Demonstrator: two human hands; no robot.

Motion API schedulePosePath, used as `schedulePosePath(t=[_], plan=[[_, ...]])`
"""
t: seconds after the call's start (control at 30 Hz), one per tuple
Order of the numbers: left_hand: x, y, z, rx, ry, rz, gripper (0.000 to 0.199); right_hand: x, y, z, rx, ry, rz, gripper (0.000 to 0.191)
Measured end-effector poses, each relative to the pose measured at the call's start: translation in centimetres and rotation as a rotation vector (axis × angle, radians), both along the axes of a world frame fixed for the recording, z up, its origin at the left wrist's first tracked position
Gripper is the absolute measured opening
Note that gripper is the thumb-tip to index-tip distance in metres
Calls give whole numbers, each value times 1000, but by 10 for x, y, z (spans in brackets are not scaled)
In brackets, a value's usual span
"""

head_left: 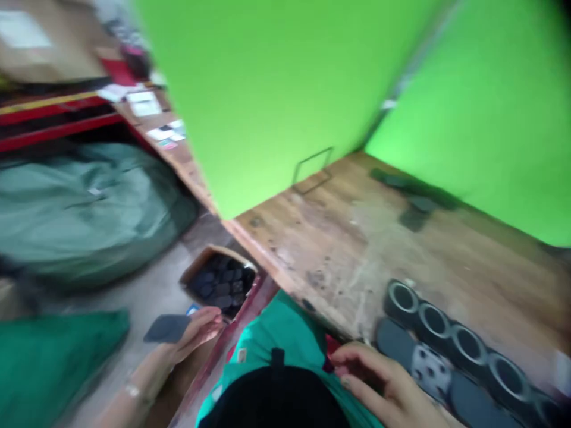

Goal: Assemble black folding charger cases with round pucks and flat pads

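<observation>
My left hand [196, 334] is low over the floor at the left, beside the table. It holds a flat dark grey piece [167, 329] with rounded corners, seen against the wrist side of the hand. A small blue-and-white bit shows just behind the fingers. A cardboard box [190, 283] of dark pieces like it stands just beyond. My right hand [379, 377] is at the table's front edge, fingers half curled and apart from the thumb. Something dark red [331, 348] lies by its fingertips; no held thing is visible. Motion blurs both hands.
On the wooden table [321, 255], several dark ring-topped pieces [435, 321] stand in a row beside flat dark pads and a grey perforated piece [430, 368]. Bright green panels [276, 107] rise behind. A thin wire frame [312, 171] and dark parts [414, 220] lie near them. Green sacks [89, 220] fill the left.
</observation>
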State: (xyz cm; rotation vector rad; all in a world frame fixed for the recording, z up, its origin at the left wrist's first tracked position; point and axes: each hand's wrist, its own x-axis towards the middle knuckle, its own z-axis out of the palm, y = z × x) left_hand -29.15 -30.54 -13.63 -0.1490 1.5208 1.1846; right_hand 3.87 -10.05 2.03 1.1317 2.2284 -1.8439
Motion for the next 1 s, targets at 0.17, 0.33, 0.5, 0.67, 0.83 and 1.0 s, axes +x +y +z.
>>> schedulePosePath(t=[0.17,0.33,0.5,0.67,0.83,1.0], plan=[[24,106,92,293,261,-546,44,25,4,9,2,33,-173,21],[91,186,147,437,533,-812,40,56,6,7,-37,101,-346,20],[156,233,142,584,562,-1024,35,87,13,9,-10,134,-478,22],[194,257,139,624,566,-1155,32,128,22,8,39,174,-706,21],[215,267,141,613,648,-1238,33,187,35,10,273,123,-907,19],[228,272,147,556,597,-1160,52,254,69,13,701,-248,-960,13]])
